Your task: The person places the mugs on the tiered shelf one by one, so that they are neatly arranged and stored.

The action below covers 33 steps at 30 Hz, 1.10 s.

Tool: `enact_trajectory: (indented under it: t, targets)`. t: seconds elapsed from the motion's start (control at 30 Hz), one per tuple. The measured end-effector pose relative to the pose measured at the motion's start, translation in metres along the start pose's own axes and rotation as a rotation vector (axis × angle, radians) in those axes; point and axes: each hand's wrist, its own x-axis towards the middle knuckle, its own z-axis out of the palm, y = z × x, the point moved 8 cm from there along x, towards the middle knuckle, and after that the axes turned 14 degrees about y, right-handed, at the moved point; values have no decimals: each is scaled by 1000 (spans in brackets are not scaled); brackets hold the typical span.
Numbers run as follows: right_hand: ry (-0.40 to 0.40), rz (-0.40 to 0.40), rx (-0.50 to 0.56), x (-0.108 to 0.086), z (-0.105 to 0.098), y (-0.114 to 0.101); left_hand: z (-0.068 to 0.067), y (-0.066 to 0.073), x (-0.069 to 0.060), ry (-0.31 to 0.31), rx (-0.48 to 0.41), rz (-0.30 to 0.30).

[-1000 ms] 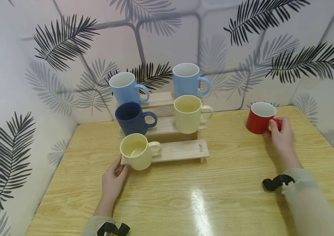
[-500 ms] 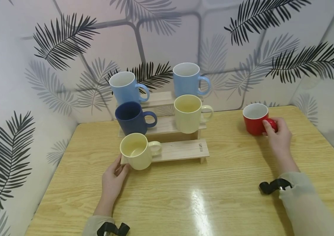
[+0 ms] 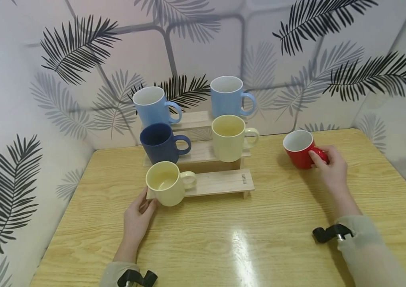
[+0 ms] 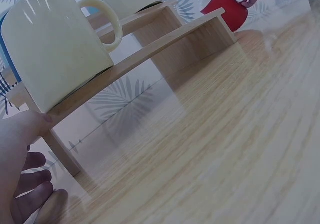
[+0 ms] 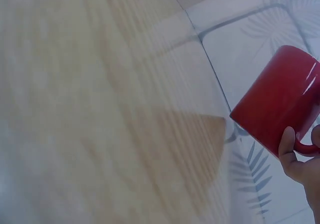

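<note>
My right hand [image 3: 332,169] grips the handle of a red mug [image 3: 298,153], white inside, to the right of a stepped wooden rack [image 3: 221,182]. In the right wrist view the red mug [image 5: 280,101] appears lifted off the table, its shadow on the wood. My left hand [image 3: 138,217] holds the front left corner of the rack's lowest step. In the left wrist view its thumb [image 4: 30,124] lies against that corner, the other fingers curled below. Just above, a pale yellow mug [image 3: 167,185] sits on this step's left end, handle pointing right.
On the middle step stand a navy mug [image 3: 160,145] and another yellow mug [image 3: 227,139]. Two light blue mugs, one left [image 3: 152,107] and one right [image 3: 226,95], occupy the top step. A leaf-patterned wall [image 3: 203,52] rises right behind the wooden table [image 3: 196,247].
My right hand has carried the red mug leftward and slightly toward me, and the mug leans more now. The left hand and the rack have stayed in place.
</note>
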Motion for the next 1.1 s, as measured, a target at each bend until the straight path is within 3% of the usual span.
enact_trajectory:
  t: [0.23, 0.4, 0.67, 1.1]
  targets:
    - [-93, 62, 209, -7, 8, 9, 1, 1, 0, -11, -1, -1]
    - [-102, 47, 248, -15, 8, 5, 1, 1, 0, -15, 3, -5]
    - [-132, 12, 324, -31, 8, -26, 0, 0, 0, 3, 7, -3]
    - [-339, -86, 531, -65, 15, -80, 1, 0, 0, -8, 15, -11]
